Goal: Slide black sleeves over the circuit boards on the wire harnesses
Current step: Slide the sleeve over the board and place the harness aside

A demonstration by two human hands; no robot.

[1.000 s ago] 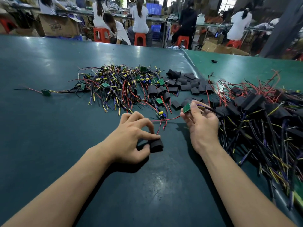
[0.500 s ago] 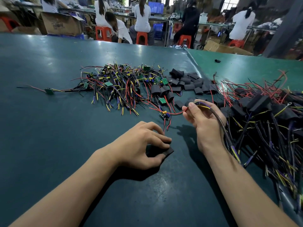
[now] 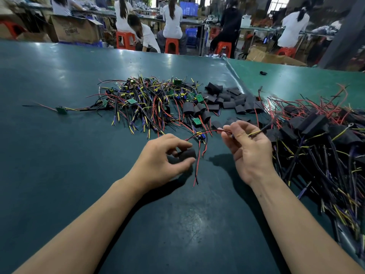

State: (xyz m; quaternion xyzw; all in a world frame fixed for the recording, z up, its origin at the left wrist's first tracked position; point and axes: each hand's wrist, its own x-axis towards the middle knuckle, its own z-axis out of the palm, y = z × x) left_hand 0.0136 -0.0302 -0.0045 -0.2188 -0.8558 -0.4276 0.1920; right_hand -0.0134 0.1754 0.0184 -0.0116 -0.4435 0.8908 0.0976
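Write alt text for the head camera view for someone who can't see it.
The left hand pinches a black sleeve while the right hand holds a wire harness just above a green table. Piles of loose harnesses and empty sleeves lie beyond.

Two bare forearms reached in from the bottom edge, with no sleeves, gloves, watch or rings showing. The left hand and right hand were uncovered, with short, unpainted nails. Nothing else of the person was in view.
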